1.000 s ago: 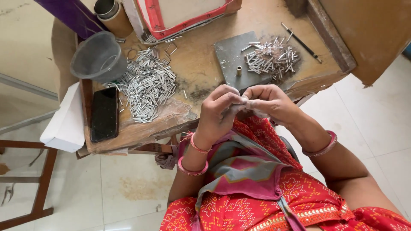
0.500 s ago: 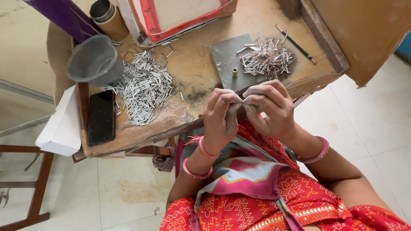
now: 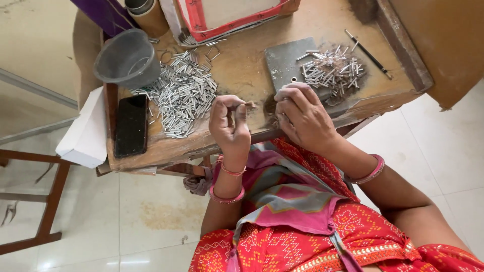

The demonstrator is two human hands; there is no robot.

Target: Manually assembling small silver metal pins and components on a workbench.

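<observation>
My left hand (image 3: 230, 122) is raised over the front edge of the wooden table (image 3: 242, 60), thumb and forefinger pinched on a small thin piece (image 3: 248, 105). My right hand (image 3: 302, 115) is a little to its right, fingers curled, its tips down at the near edge of a grey metal plate (image 3: 282, 60). What those fingertips hold is hidden. On the plate lie a tiny ring (image 3: 294, 79) and a heap of short silver tubes (image 3: 333, 70). A larger heap of silver tubes (image 3: 184, 95) lies left of my left hand.
A grey plastic cup (image 3: 128, 58), a black phone (image 3: 131, 126) and a white box (image 3: 85, 133) sit at the table's left. A black pen-like tool (image 3: 368, 53) lies at the right, with a red-rimmed tray (image 3: 232, 22) and a cardboard tube (image 3: 148, 15) behind. A wooden frame (image 3: 50, 201) stands on the tiled floor.
My hands were joined together in front of my chest; they have parted. The right hand has gone forward to the grey plate, and the left stays raised with the small piece.
</observation>
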